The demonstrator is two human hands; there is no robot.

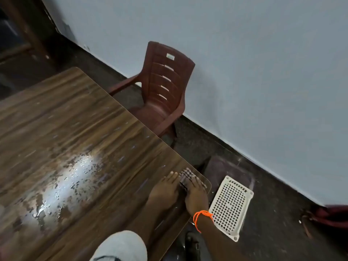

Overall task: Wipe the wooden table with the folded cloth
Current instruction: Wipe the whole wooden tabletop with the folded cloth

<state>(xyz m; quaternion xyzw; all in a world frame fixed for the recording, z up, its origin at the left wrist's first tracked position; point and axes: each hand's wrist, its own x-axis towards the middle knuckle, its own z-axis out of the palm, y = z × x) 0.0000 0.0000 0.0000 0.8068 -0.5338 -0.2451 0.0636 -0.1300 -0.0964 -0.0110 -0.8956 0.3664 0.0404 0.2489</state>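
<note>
A light grey sleeve (122, 245) covers the person's left arm at the bottom of the view. Both hands lie side by side at the near right corner of the brown wooden table (62, 129). The left hand (165, 189) rests flat, fingers straight and together, just beside the checked folded cloth (186, 175). The right hand (195, 194), with an orange thread (202, 216) on its wrist, presses on the cloth with straight fingers. Water drops shine on the table. A dark red plastic chair (165, 87) stands by the pale wall (263, 72), and a white perforated plastic tray (229, 208) lies on the dark floor.
</note>
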